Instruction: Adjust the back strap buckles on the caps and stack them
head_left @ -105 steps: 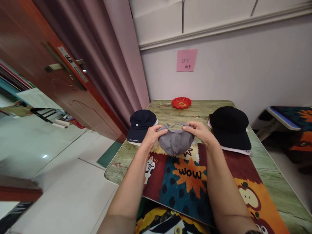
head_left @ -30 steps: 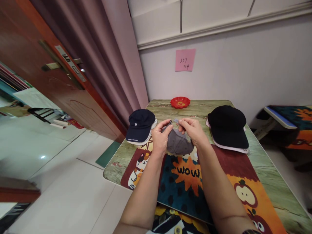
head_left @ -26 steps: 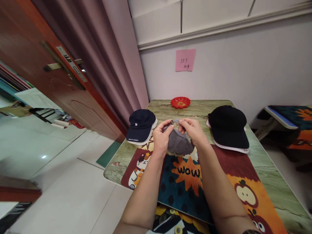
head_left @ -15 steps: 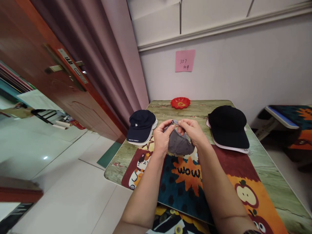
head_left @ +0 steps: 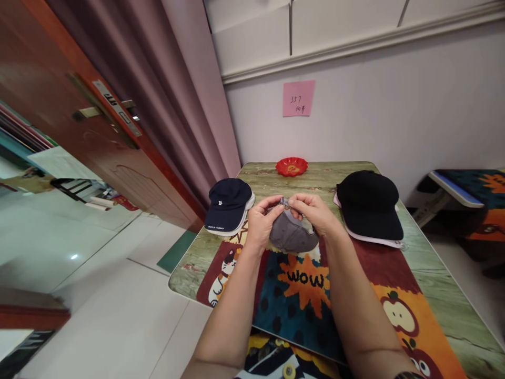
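Between my hands is a grey baseball cap [head_left: 294,236], its rounded crown hanging below my fingers over the table mat. My left hand [head_left: 263,217] pinches one end of the cap's strap at a small dark buckle. With thumb and fingertips, my right hand [head_left: 313,210] grips the strap [head_left: 286,202] just beside it. The fingertips of both hands nearly meet. The cap's brim is hidden from view.
A navy cap [head_left: 228,202] stacked on a white one lies at left. At right, a black cap [head_left: 370,205] rests on a pale one. Behind stands a red scalloped dish [head_left: 292,167]. A patterned mat [head_left: 292,305] covers the table's front; an open door [head_left: 118,147] is leftward.
The crown of the grey cap has shifted slightly right and down. My right hand has tilted a little, its fingers still on the strap; my left hand is nearly unmoved.
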